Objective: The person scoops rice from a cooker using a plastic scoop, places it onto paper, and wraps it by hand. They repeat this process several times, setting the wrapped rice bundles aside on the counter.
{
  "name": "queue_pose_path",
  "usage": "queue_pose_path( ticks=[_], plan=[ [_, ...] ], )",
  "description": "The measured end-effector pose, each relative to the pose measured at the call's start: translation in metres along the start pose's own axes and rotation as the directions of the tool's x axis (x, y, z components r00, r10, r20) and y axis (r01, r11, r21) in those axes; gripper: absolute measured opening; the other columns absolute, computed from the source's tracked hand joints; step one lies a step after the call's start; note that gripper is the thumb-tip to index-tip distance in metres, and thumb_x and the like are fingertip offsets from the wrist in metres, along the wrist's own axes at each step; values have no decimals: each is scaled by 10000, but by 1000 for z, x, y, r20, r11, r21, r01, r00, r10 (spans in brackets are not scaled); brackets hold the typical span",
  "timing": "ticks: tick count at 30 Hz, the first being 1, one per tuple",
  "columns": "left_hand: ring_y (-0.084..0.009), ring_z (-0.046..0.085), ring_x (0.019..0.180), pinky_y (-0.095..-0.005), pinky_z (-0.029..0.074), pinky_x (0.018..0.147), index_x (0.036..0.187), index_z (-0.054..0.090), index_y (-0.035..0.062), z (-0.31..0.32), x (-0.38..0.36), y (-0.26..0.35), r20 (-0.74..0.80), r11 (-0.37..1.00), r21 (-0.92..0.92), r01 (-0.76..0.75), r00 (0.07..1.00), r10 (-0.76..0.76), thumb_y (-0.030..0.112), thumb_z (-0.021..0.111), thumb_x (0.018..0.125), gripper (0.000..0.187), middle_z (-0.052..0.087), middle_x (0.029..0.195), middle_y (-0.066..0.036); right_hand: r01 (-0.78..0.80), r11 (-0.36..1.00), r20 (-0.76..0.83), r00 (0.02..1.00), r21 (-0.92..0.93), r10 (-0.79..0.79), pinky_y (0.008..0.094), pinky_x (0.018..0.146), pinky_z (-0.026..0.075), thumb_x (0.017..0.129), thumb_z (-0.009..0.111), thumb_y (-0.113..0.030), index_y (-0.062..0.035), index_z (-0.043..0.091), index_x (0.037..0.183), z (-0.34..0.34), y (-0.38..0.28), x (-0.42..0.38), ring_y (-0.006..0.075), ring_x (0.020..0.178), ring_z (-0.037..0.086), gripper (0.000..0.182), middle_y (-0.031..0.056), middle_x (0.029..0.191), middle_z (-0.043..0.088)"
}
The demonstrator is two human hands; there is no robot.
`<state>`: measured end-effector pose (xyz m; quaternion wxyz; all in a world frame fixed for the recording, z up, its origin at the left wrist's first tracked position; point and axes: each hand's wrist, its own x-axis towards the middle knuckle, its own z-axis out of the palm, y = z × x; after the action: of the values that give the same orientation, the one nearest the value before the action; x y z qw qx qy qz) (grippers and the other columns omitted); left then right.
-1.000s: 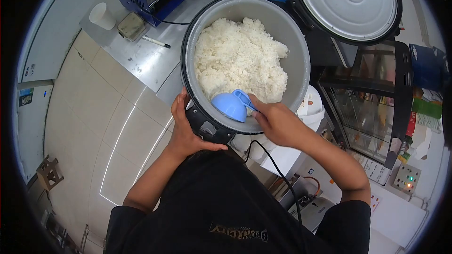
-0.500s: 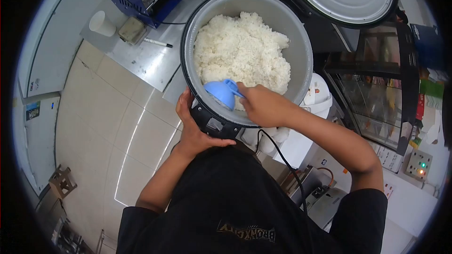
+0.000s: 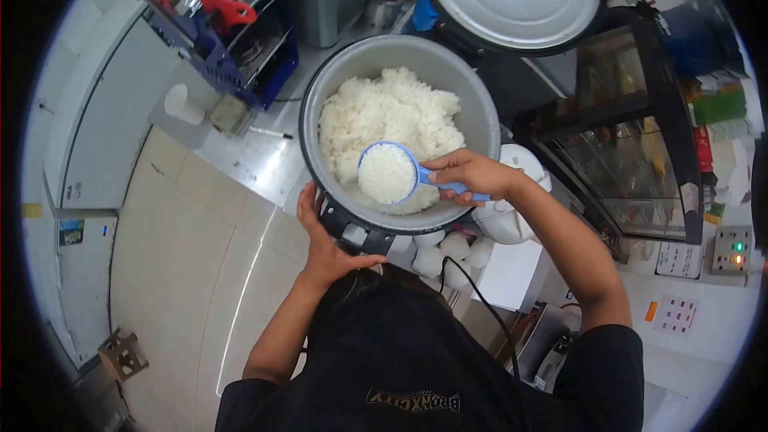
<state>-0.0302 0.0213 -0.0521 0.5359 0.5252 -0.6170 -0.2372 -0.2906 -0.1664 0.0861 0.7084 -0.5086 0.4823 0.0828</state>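
Note:
My right hand is closed around the handle of a blue scoop. The scoop's round bowl faces up, heaped with white rice, above the front part of the pot. Beneath it, a large mound of cooked rice lies in the grey inner pot of a big rice cooker. My left hand grips the cooker's outside at the front left, with fingers along the side and thumb stretched under the front panel. Behind the pot, the cooker's round metal lid stands raised.
A blue machine with red handles stands back left, near a white cup, a small container and a marker. Right are a white lidded container, a glass display case and round white bundles. A black cable hangs near my body.
My right hand has lifted the scoop from the pot's front inner wall and turned it upward, now full of rice. My left hand stays on the cooker. The camera view has shifted.

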Motion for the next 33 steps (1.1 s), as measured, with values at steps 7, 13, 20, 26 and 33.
queue_pose_path(
  ticks=[7, 13, 20, 26, 33],
  plan=[
    [-430, 175, 1548, -567, 269, 1232, 1638, -105, 33, 8, -7, -1, -52, 999, 23, 42, 998, -41, 663, 980, 461, 1721, 46, 1668, -254, 275, 668, -20, 931, 691, -363, 204, 363, 301, 1081, 545, -193, -25, 570, 1317, 0, 84, -103, 48, 476, 378, 290, 55, 756, 498],
    [-427, 194, 1553, -570, 218, 1248, 1650, -40, 16, 12, -10, -1, -79, 992, 114, -48, 995, 57, 710, 920, 553, 1614, 54, 1705, -246, 585, 256, -476, 793, 770, -381, 206, 337, 306, 1095, 461, -213, -27, 526, 1237, 42, 240, -202, 58, 488, 389, 243, 76, 784, 489],
    [-369, 222, 1554, -521, 228, 1255, 1662, -38, 47, 20, -28, -24, -97, 986, 165, -25, 994, 42, 639, 834, 754, 1391, 155, 1692, -236, 791, 28, -791, 608, 611, 61, 204, 422, 363, 1102, 483, -255, -136, 495, 1371, 84, 451, -246, 71, 587, 450, 295, 31, 837, 508],
    [-353, 357, 1503, -449, 290, 1243, 1655, -27, 39, 20, -58, -42, -3, 938, 289, 191, 980, -198, 590, 397, 1083, 900, 180, 1678, -234, 781, -124, -761, 625, 612, 174, 206, 421, 349, 1076, 563, -196, -166, 462, 1507, 98, 562, -200, 81, 591, 467, 444, 30, 837, 535],
    [-368, 354, 1506, -546, 307, 1232, 1644, -76, 53, 56, -101, 30, -263, 884, 248, 397, 905, -333, 659, 290, 1073, 910, 165, 1682, -232, 308, 943, -988, -119, -129, -96, 461, 657, 551, 999, 605, -57, -116, 452, 1580, 96, 594, -149, 249, 712, 645, 604, 141, 861, 634]
  ],
)
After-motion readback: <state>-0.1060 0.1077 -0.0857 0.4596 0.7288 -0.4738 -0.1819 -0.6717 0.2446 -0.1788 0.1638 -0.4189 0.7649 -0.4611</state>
